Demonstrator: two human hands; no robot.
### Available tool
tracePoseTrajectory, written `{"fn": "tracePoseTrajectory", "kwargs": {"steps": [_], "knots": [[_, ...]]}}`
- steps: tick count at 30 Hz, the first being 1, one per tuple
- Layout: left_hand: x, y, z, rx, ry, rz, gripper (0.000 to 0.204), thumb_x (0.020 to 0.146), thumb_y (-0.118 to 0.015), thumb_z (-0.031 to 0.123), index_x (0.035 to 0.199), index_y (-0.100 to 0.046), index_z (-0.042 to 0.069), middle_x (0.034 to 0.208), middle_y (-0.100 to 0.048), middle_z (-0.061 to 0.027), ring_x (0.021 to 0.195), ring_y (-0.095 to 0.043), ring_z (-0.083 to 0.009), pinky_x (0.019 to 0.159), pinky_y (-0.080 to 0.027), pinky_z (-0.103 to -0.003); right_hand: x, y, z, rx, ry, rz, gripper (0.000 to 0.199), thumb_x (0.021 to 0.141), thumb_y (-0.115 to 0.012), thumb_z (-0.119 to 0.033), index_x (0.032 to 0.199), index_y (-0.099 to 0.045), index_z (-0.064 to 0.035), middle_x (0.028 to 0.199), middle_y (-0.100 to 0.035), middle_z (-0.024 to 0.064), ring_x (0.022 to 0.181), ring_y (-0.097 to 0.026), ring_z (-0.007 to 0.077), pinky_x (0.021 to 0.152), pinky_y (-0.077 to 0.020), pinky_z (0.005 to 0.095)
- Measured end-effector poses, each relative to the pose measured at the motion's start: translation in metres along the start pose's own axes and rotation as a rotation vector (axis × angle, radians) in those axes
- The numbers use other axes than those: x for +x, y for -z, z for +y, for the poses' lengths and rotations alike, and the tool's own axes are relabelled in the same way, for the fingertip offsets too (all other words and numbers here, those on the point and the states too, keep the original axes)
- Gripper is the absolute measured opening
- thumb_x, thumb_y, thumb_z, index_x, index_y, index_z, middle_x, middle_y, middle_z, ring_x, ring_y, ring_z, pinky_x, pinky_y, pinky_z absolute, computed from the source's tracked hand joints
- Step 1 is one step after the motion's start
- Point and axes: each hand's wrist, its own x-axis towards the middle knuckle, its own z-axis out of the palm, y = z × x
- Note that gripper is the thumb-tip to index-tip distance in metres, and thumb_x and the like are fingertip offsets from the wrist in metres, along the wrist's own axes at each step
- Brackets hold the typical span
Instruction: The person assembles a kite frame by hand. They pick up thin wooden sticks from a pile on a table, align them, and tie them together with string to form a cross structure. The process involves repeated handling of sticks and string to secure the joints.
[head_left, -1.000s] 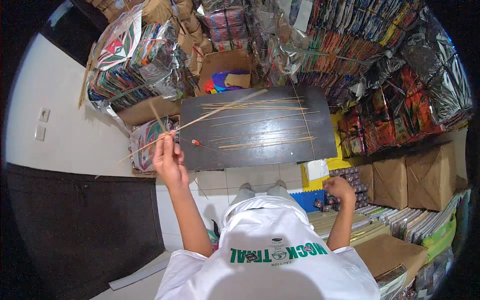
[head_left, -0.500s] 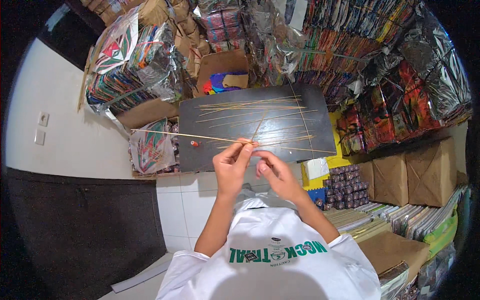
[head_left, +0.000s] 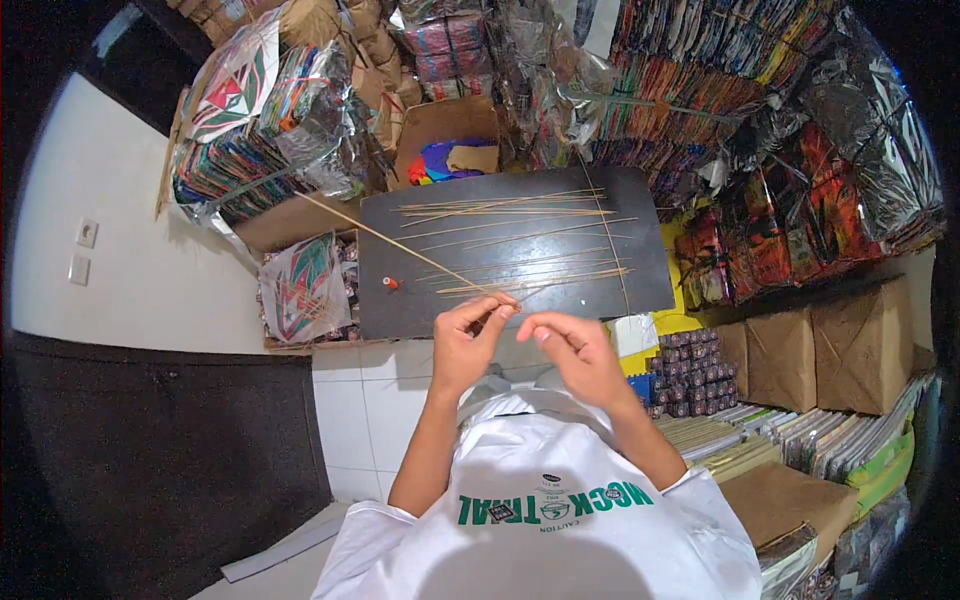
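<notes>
My left hand (head_left: 466, 342) is closed in a pinch over the near edge of a dark low table (head_left: 405, 318). Between its thumb and fingers is the end of a long thin bamboo stick (head_left: 385, 240), which slants far out to the upper left. A second stick seems to cross it at the fingertips. Close by on the right, my right hand (head_left: 578, 358) has thumb and index finger drawn together; anything fine between them is too small to make out. Several loose bamboo sticks (head_left: 500, 208) lie across the tabletop. A small orange-red spool (head_left: 391, 284) rests near its left side.
Behind the table stands an open cardboard box (head_left: 445, 125) with colourful material. Tall wrapped stacks (head_left: 690, 60) crowd the back and right. A box with a printed kite-like sheet (head_left: 305, 285) is at the left. Small dark boxes (head_left: 692, 370) are piled at the right.
The long stick in my left hand has swung from nearly level to a steep slant, its far end rising. My right hand has moved slightly away to the right.
</notes>
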Motion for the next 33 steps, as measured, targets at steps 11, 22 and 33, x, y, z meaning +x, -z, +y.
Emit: {"fn": "tracePoseTrajectory", "kwargs": {"steps": [11,22,33], "knots": [[0.000,0.025,0.023,0.150,-0.001,-0.268,0.013,0.090,-0.065,0.004,0.096,-0.072,-0.005,0.091,-0.073,-0.0098,0.087,-0.066,-0.0140,0.080,-0.052,-0.028,0.007,0.078,-0.009,-0.361,0.053,0.186,0.015,0.095,-0.055,-0.008,0.094,-0.069,-0.0006,0.073,-0.061,-0.0020,0.060,-0.043,0.0035,0.052,-0.0348,0.0233],[0.007,0.075,0.024,-0.169,0.011,0.292,0.016,0.094,-0.064,0.007,0.104,-0.067,-0.004,0.095,-0.070,-0.0070,0.071,-0.052,-0.0040,0.061,-0.041,-0.019,-0.049,0.175,0.085,-0.596,-0.283,0.167,0.015,0.093,-0.057,-0.011,0.091,-0.067,-0.0001,0.081,-0.067,0.0052,0.077,-0.060,0.0129,0.073,-0.0475,0.0289],[0.022,0.069,0.022,-0.361,-0.007,0.459,0.020,0.096,-0.063,0.011,0.111,-0.064,-0.002,0.102,-0.070,-0.0079,0.059,-0.044,-0.0018,0.048,-0.032,-0.017,-0.098,0.196,0.165,-0.791,-0.778,0.073,0.022,0.090,-0.061,-0.017,0.106,-0.072,-0.0046,0.101,-0.072,0.0131,0.097,-0.066,0.0248,0.090,-0.0492,0.0379]]}}
